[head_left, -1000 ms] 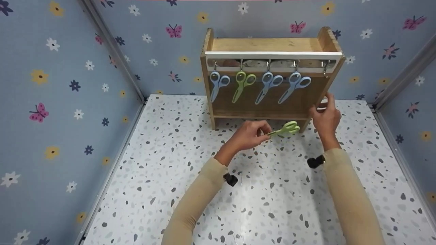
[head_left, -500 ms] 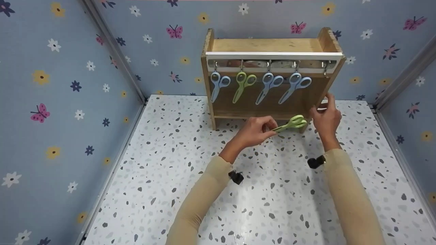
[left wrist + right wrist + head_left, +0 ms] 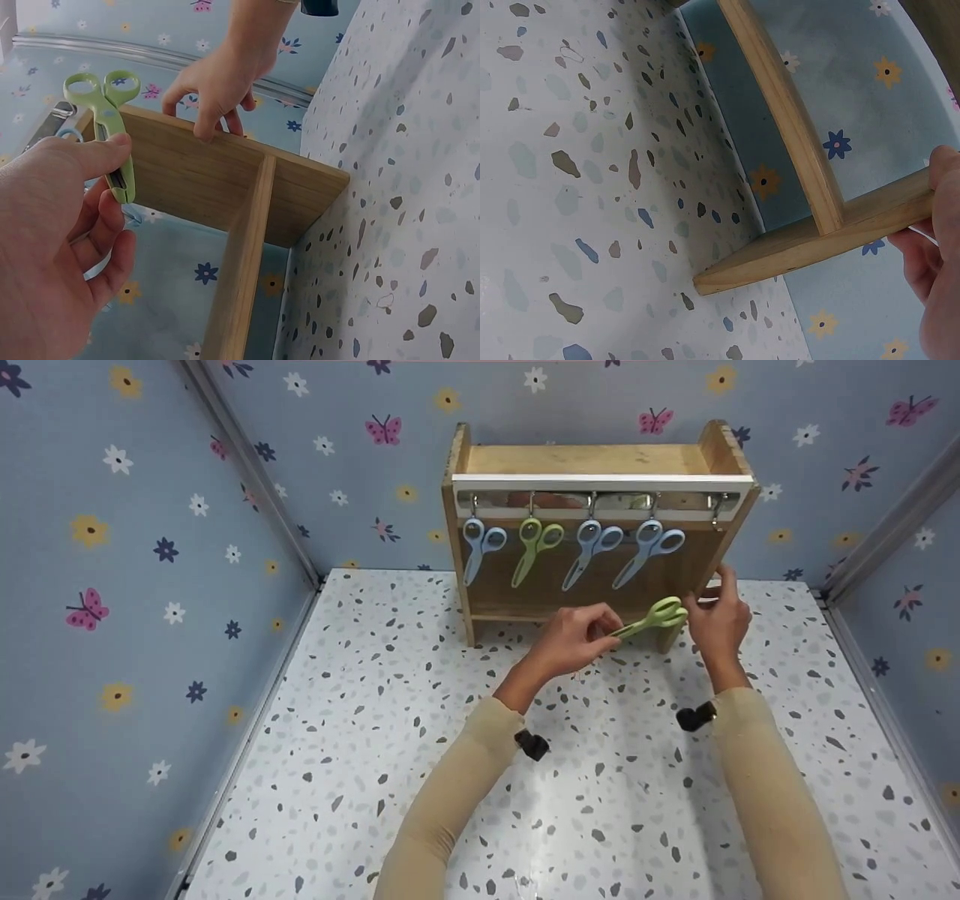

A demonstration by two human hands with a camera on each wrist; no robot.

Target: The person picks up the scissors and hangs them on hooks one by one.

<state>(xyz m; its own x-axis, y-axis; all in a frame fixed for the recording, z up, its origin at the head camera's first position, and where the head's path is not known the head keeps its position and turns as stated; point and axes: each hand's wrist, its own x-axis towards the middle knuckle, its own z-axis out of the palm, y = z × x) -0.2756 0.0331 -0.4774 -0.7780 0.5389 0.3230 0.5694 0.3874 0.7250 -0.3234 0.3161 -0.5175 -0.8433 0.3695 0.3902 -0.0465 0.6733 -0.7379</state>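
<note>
Green scissors (image 3: 664,613) are pinched at the blade end by my left hand (image 3: 577,637), handles pointing up and right, in front of the rack's lower right. The left wrist view shows thumb and fingers on the blades of these scissors (image 3: 109,127). My right hand (image 3: 718,619) grips the right side board of the wooden rack (image 3: 585,457); its fingers (image 3: 922,262) also show at the board's edge in the right wrist view. From the rack's hooks hang blue scissors (image 3: 480,547), green scissors (image 3: 534,547) and more blue scissors (image 3: 589,551). The rightmost hook (image 3: 718,510) carries nothing.
The rack stands on a white speckled table (image 3: 360,720) near the back wall (image 3: 390,472). A patterned side wall (image 3: 112,645) rises at the left, and another (image 3: 911,607) at the right. A wooden crossbar (image 3: 787,112) joins the rack's sides low down.
My left hand has moved up and to the right with the green scissors, bringing their handles close to my right hand. The right hand and rack have stayed in place.
</note>
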